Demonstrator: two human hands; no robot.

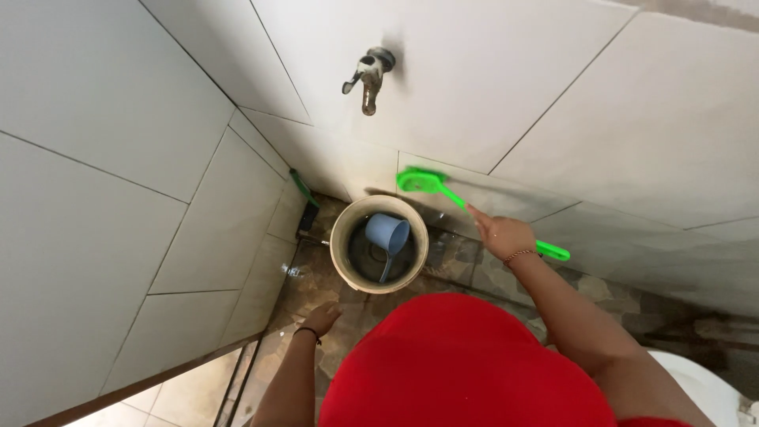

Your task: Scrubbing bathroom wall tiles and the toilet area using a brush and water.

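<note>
White wall tiles (553, 103) fill my view, a metal tap (368, 77) at twelve o'clock. The round bucket (341, 237) sits at centre with a blue dipper (387, 234) inside. My right hand (503, 236) clenches the green brush (443, 192); its handle runs through the fingers, the head pressed on the tile toward ten o'clock. My left hand (321, 318) hangs released at seven o'clock.
</note>
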